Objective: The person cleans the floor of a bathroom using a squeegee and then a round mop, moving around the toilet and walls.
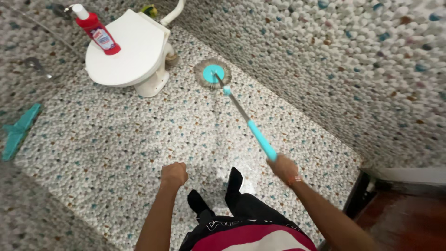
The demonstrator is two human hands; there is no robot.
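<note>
Beside mop head (212, 73): toilet (127, 49), red bottle (97, 31) on lid; right hand (283, 167) grips mop handle (253, 128), left hand (174, 174) fisted, empty.

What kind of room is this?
A bathroom, most likely. There is a white toilet with a red bottle on its lid, pebble tiles on floor and walls, and the right hand holds a mop.
</note>
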